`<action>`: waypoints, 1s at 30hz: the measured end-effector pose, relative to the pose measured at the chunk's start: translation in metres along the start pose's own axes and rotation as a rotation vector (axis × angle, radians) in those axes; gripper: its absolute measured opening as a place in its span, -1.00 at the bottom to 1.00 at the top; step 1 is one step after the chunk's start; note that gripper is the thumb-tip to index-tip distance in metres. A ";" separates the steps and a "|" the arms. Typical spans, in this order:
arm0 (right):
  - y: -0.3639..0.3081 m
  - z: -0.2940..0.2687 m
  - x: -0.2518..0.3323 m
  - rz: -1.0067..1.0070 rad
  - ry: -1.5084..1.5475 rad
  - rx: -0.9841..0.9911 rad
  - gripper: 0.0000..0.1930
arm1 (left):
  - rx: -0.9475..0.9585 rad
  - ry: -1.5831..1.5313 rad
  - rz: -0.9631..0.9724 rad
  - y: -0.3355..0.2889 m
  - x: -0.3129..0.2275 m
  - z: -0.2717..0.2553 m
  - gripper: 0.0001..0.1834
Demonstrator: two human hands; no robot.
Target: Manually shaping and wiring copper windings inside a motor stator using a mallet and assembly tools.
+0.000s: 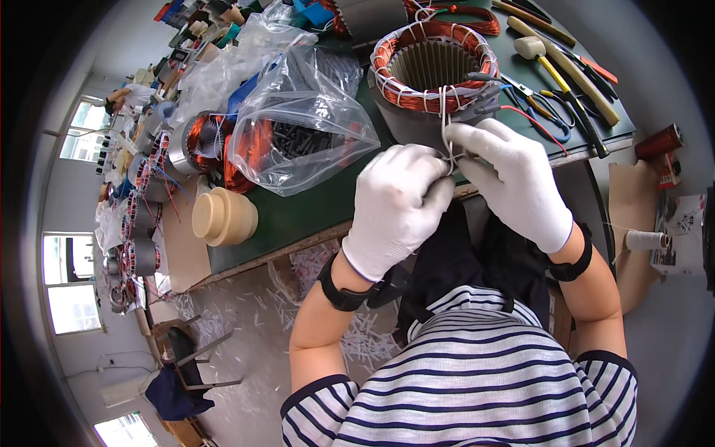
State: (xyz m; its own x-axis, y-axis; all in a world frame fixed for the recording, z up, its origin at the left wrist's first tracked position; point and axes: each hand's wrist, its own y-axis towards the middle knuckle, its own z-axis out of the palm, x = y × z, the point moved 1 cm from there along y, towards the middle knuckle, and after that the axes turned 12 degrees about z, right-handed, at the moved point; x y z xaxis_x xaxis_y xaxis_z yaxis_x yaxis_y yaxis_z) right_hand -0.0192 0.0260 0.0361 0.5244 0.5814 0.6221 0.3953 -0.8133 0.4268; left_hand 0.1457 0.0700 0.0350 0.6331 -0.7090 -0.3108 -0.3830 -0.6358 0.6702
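Note:
A motor stator [417, 112] stands on the bench's near edge, its ring of copper windings [387, 74] laced round with white cord. From the near side of that ring, the white lacing cord [445, 112] runs down to my hands. My left hand [398, 201], in a white knit glove, is closed with the cord between thumb and fingers. Gloved likewise, my right hand [514, 175] pinches the cord just beside it, where the strands cross in a loop. Red and blue lead wires [532, 123] come off the stator's right side.
Right of the stator lie scissors [532, 93], a mallet [547, 63] and wooden sticks [588, 82]. To the left are a clear plastic bag [313, 127] with small black pieces and a cream plastic cup-shaped part [223, 217]. A thread spool [646, 240] is at right.

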 end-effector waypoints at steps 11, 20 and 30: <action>0.006 -0.003 0.001 0.567 0.650 0.321 -0.84 | -0.306 0.129 -0.043 -0.004 -0.002 0.008 -0.82; 0.008 -0.001 -0.002 0.356 0.430 0.262 -0.84 | -0.260 0.145 -0.044 -0.001 -0.009 0.010 -0.84; 0.003 0.003 0.004 0.063 0.205 0.028 -0.84 | -0.196 -0.211 -0.426 -0.003 -0.015 0.001 -0.94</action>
State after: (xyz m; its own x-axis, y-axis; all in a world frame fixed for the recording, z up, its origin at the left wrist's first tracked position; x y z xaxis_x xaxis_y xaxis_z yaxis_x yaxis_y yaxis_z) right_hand -0.0136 0.0257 0.0381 0.3857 0.5105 0.7685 0.3887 -0.8454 0.3664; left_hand 0.1372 0.0819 0.0374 0.5479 -0.4583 -0.6998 0.0254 -0.8271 0.5615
